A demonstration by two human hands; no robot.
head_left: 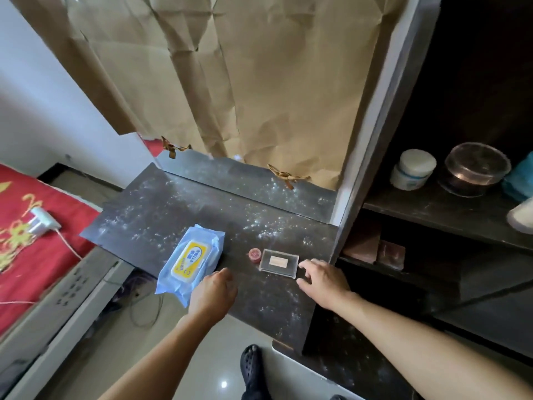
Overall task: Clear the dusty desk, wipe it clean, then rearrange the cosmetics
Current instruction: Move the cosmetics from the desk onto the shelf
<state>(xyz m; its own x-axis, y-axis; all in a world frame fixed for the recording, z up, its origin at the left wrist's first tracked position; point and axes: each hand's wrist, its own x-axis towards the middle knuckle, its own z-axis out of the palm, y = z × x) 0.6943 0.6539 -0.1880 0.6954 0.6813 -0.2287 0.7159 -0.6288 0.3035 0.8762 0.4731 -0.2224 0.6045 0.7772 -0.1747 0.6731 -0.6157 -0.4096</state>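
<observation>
Left hand (pixel 213 293): loosely curled, nothing grasped, positioned at near corner of wipes pack (pixel 190 262). Right hand (pixel 324 280): fingers spread, empty, just beside clear case (pixel 279 263). Red jar (pixel 254 254) located left of case. Dusty bench (pixel 150 215) beyond.

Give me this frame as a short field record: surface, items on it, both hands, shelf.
surface: dark desk, speckled with white dust
items: blue wet-wipe pack; small red jar; clear case right of it
left hand: empty, at the pack's near corner
right hand: open, fingers just right of the case, not gripping
shelf: white jar, clear round container
wiping: not started
</observation>
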